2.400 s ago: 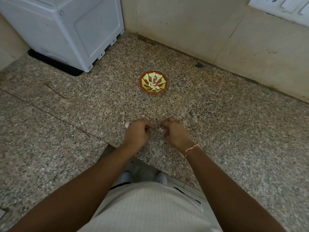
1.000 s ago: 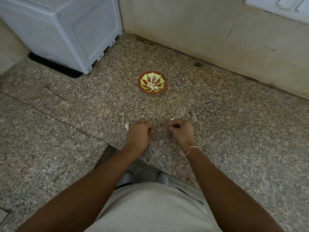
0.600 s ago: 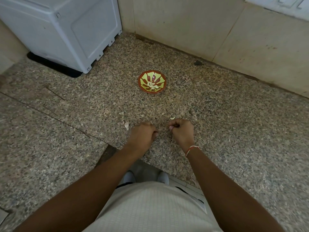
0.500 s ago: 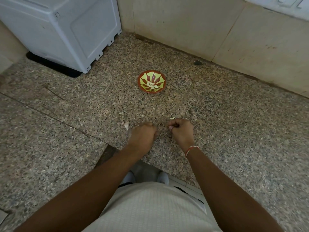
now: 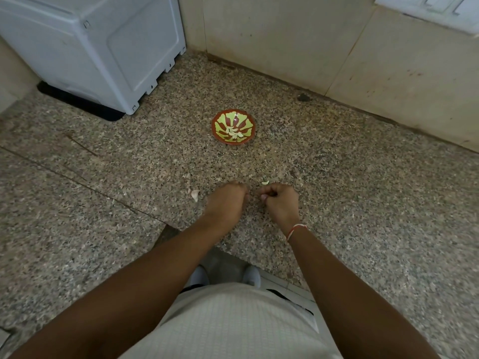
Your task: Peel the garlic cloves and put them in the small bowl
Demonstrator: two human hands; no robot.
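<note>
The small bowl (image 5: 217, 119), red with yellow-green stripes, stands on the speckled stone counter (image 5: 363, 193) and holds several peeled garlic cloves (image 5: 234, 133). Nearer to me, my left hand (image 5: 226, 202) lies knuckles up, fingers curled under and thumb pressed to them around a garlic clove that is mostly hidden. A small gap to its right, my right hand (image 5: 281, 202) pinches thumb against curled fingers on what looks like a scrap of garlic skin. One pale loose clove (image 5: 265, 182) lies just beyond the right hand. Another pale garlic piece (image 5: 195, 195) lies left of the left hand.
A white appliance (image 5: 103, 47) on a black base fills the back left corner. A tiled wall (image 5: 285, 35) runs behind the bowl, with a dark spot (image 5: 303, 97) at its foot. The counter edge (image 5: 181, 230) is cut in just before my wrists.
My hands, close together 2.4 s ago, have drawn a little apart. The right hand shifted right, uncovering the loose clove beyond it. The bowl has not moved.
</note>
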